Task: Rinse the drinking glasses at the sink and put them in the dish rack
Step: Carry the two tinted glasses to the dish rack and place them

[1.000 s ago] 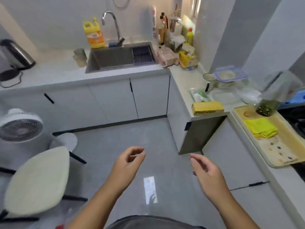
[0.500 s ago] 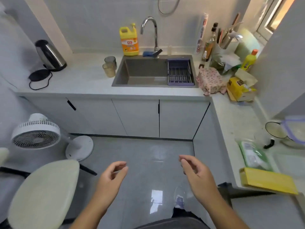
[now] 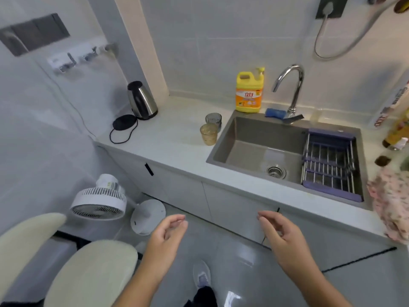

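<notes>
Head camera gives me both forearms raised over the floor (image 3: 223, 244), palms facing: left hand (image 3: 167, 237) and right hand (image 3: 284, 239) loosely curled, holding nothing. The amber glass (image 3: 208, 134) and grey glass (image 3: 213, 119) stand on the countertop (image 3: 174, 131) just left of the sink (image 3: 254, 134). The dish rack (image 3: 329, 166) sits in the sink's right end.

The bottle (image 3: 249, 94) is showing yellow with an orange label, and the sponge (image 3: 274, 113) is showing blue. The sink (image 3: 241, 134) is looking dull grey. The rack (image 3: 327, 167) is pairing purple ends with silver bars. The amber glass (image 3: 208, 134) is looking speckled; the grey glass (image 3: 213, 119) is looking smoky. The kettle (image 3: 142, 100) is gleaming silver with black trim. The cloth (image 3: 389, 202) is showing pink flowers on cream. The counter (image 3: 174, 131) is looking white.
</notes>
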